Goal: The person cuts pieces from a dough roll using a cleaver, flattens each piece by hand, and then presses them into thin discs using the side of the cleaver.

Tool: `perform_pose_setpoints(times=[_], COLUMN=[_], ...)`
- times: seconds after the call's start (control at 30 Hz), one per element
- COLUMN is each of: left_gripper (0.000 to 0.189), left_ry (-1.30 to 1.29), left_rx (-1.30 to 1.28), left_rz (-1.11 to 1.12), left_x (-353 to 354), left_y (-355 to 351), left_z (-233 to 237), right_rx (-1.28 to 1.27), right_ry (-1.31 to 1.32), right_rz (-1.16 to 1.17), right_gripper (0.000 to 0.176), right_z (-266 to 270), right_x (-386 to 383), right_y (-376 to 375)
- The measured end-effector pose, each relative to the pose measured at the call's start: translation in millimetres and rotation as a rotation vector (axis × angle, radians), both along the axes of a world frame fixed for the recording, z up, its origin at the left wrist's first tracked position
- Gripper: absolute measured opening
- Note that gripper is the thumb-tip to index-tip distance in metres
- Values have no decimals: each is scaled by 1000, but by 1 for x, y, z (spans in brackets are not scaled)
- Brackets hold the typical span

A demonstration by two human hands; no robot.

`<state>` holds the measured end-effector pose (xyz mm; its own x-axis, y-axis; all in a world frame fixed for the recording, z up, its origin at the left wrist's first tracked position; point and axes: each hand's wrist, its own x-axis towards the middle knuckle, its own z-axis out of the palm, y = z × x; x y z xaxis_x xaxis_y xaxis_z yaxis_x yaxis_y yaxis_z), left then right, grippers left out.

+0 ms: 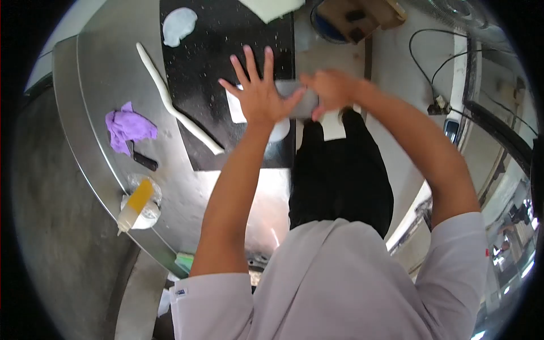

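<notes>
One flat grey plate [307,103] is gripped at its right side by the right hand [333,90], with its left part over the right edge of the black board [195,73]. The left hand [259,101] is open, fingers spread wide, palm down, its thumb across the plate's left part. A white piece [234,106] shows beside the left palm, and a long white roll [170,106] lies farther left, partly over the board's left edge.

For good control, the plate is best held level by a firm right grip, with even, light pressure from the left hand. The left thumb should be kept off the rim, since its sharpness cannot be judged.

What lies under the left palm is hidden, and whether the plate is pressed on anything cannot be told. The right fingers are blurred, so their exact hold is unclear. A pale patch [280,131] near the left wrist is partly covered. The knife [145,161] is partly hidden by the purple cloth [130,127], and the pale sheet [273,8] at the far side is cut off.
</notes>
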<state>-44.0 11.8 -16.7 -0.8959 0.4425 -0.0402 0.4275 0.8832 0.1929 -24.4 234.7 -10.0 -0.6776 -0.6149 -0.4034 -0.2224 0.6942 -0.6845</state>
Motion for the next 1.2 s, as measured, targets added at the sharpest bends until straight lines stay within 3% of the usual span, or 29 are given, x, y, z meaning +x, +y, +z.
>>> perform_pose_setpoints(times=[0.1,0.2,0.3,0.33,0.43,0.5,0.53,0.67,0.73,0.87,1.0,1.1,1.2], left_gripper=[117,117,115,115,116,117,118,118,116,110,109,109,106], left_ry=[70,140,44,40,61,133,152,102,62,83,126,38,19], left_rx=[30,105,8,-12,-23,35,27,14,25,62,78,93,134], left_rz=[82,17,-19,-16,21,39,16,-187,-252,-414,-496,-537,-501], left_x=[-21,-33,-1,4,-8,-27,-39,-48,-15,-51,-82,-51,-39], left_y=[5,-6,-5,-1,2,3,0,-15,-30,-29,-12,-22,-20], left_z=[2,1,1,-1,-2,-3,-3,-1,-2,3,5,5,-2], right_rx=[-125,50,40,41,-63,18,103,24,-49,-78,-7,4,-76], right_ry=[213,193,-172,-176,-7,126,46,25,-71,-66,91,-93,-77], right_rz=[49,64,65,55,42,90,61,-88,-19,-199,-339,-384,-340], right_gripper=[80,80,87,87,88,89,91,91,87,89,87,94,90], right_z=[-1,28,20,9,-7,3,16,26,18,0,13,15,-4], right_x=[-32,-41,-14,-10,-11,-42,-51,-15,14,29,20,45,55], right_y=[8,-5,-12,-9,-2,-2,-6,-18,-26,-46,-40,-48,-44])
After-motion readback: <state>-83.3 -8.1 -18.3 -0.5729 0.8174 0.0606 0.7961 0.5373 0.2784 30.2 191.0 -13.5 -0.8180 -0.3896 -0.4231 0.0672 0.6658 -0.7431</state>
